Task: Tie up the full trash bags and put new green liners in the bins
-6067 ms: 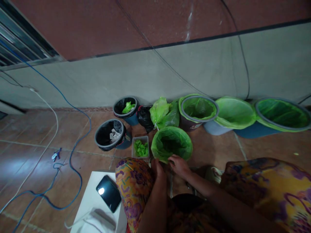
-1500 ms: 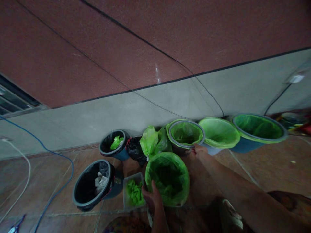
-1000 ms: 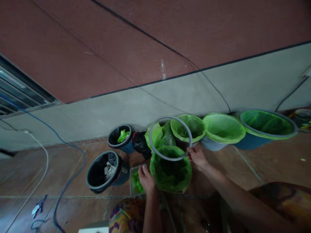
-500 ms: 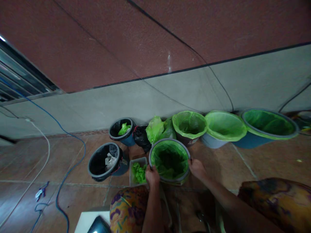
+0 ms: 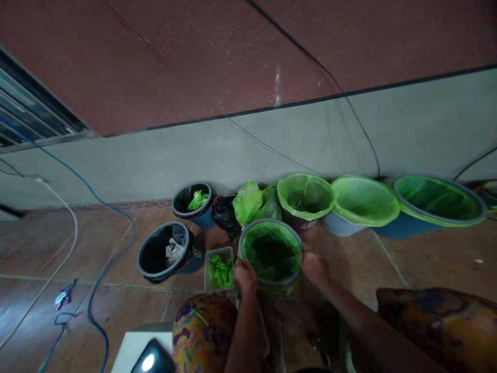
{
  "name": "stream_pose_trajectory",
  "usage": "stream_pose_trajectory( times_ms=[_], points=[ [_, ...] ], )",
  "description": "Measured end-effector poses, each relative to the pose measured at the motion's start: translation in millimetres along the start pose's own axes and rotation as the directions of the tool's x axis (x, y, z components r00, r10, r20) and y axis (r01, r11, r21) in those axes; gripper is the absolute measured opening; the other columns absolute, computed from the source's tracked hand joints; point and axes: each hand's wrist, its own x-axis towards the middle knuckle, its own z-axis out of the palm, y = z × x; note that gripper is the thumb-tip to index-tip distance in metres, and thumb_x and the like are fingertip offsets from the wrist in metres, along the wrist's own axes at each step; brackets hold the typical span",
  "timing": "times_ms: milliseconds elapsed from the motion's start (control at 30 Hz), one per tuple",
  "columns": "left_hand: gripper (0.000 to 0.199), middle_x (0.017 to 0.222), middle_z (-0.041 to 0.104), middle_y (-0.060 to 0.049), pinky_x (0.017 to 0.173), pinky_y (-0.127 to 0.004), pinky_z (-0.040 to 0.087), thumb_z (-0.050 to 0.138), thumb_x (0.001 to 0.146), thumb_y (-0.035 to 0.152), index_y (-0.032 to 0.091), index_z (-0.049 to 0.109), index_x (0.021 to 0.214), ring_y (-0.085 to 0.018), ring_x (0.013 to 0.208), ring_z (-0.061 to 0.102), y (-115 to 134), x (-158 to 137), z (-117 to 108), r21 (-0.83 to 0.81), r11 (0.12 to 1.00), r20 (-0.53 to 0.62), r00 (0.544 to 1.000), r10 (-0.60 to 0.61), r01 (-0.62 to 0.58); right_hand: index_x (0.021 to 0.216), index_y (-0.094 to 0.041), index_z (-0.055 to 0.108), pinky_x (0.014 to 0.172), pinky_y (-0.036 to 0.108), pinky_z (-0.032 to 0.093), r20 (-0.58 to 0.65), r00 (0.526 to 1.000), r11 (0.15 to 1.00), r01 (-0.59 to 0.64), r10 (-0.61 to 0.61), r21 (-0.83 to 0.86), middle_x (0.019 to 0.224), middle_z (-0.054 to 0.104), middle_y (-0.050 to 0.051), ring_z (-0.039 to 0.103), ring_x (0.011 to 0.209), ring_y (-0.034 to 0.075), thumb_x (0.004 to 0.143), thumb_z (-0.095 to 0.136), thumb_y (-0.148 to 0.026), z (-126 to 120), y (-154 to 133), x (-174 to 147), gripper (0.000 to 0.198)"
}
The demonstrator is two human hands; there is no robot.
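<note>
In front of me is a round trash bin [image 5: 280, 285] with a grey rim and a green plastic liner [image 5: 256, 248] inside. My left hand [image 5: 245, 277] is closed on the left side of its rim, and my right hand [image 5: 313, 265] grips the right side. The bin's inside is dark toward the bottom. Just left of my left hand sits a small clear square container [image 5: 207, 285] holding crumpled green plastic bags [image 5: 221, 272]. Behind the bin lie a bunched light green bag [image 5: 247, 202] and a tied black bag [image 5: 225, 215].
Three green-lined bins, a brown one [image 5: 298, 223], a pale one [image 5: 341, 226] and a blue one [image 5: 411, 224], line the wall. Two black-lined bins [image 5: 204, 220] [image 5: 194, 263] stand left. A blue cable [image 5: 93, 194], keys [image 5: 66, 293] and a white surface with a phone [image 5: 153, 357] are left.
My view has shifted slightly. Both hands keep their hold on the bin's rim, and the bin stays in nearly the same place.
</note>
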Motion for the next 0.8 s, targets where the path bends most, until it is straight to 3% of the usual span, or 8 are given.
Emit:
stream_pose_trajectory(
  times_ms=[233, 533, 800],
  points=[
    [0.038, 0.111, 0.071, -0.021, 0.078, -0.033, 0.050, 0.049, 0.096, 0.026, 0.008, 0.068, 0.123, -0.028, 0.098, 0.071, -1, -6, -2, 0.092, 0.994, 0.018, 0.998, -0.066, 0.064, 0.135, -0.008, 0.054, 0.068, 0.037, 0.054, 0.076, 0.996, 0.995, 0.049, -0.043, -0.090, 0.085, 0.075, 0.018, 0.075, 0.080, 0.029, 0.102, 0.032, -0.029, 0, -2, -5, 0.045],
    [0.031, 0.095, 0.072, -0.015, 0.062, -0.027, 0.043, 0.049, 0.096, 0.026, 0.011, 0.075, 0.104, -0.023, 0.078, 0.069, -1, -8, 0, 0.222, 0.973, -0.007, 0.998, -0.066, 0.066, 0.128, -0.008, 0.059, 0.068, 0.033, 0.052, 0.117, 0.991, 0.986, 0.082, -0.065, -0.148, 0.087, 0.076, 0.017, 0.075, 0.084, 0.028, 0.102, 0.033, -0.028, -2, 0, -5, 0.042],
    [0.030, 0.090, 0.071, -0.015, 0.063, -0.027, 0.042, 0.049, 0.096, 0.025, 0.010, 0.075, 0.103, -0.022, 0.078, 0.068, -8, -5, 8, 0.232, 0.972, -0.015, 0.999, -0.031, 0.034, 0.134, -0.005, 0.055, 0.066, 0.034, 0.052, 0.126, 0.989, 0.987, 0.089, -0.072, -0.135, 0.089, 0.077, 0.019, 0.075, 0.083, 0.029, 0.101, 0.034, -0.025, 2, 0, -4, 0.044]
  ],
)
